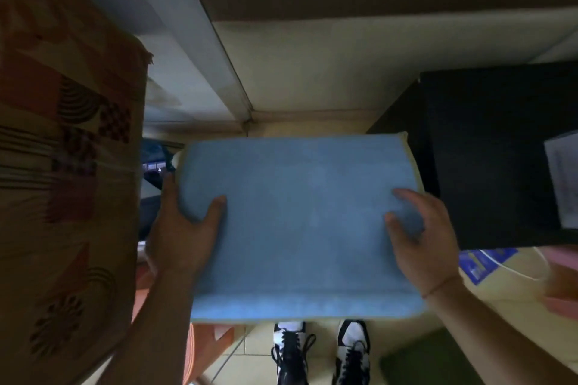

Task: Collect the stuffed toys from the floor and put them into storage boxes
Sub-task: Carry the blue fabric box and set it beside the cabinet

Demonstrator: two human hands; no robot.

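Nearest, at 6 o'clock: two black-and-white shoes (322,353) on pale floor tiles (250,350), toes just under the near edge of a large flat blue cushion-like slab (300,222). A dark green mat (428,359) lies at 5 o'clock; an orange piece (203,350), a stool or bin, cannot tell which, sits at 7 o'clock.

The slab is held level above the floor, filling the centre. Left hand (181,234) grips its 9 o'clock corner: thumb on top, fingers (170,194) curled round the edge and under. Right hand (422,234) rests on the 3 o'clock side with fingers (403,197) loosely bent on the top face and a thin red cord at the wrist; whether anything hooks under that edge is hidden.

Whether this slab is a flat soft toy, a cushion or a box lid cannot be told. No storage box is clearly in view.

Farther out: patterned fabric (68,150) fills 9 to 11 o'clock, a black cabinet (500,150) stands at 2 to 3 o'clock carrying a sheet of paper (563,178), a blue printed sheet (484,262) and a pink item (560,278) lie at 4 o'clock, and a wall base runs across 12 o'clock.

Risks, as judged:
- The right-side hold looks shallow; the slab may tilt and slide off toward 3 o'clock.
- The slab hides the floor ahead, so a step could catch the green mat or the orange piece.
- Its far right corner sits close to the cabinet; a swing could snag it or knock the paper off.
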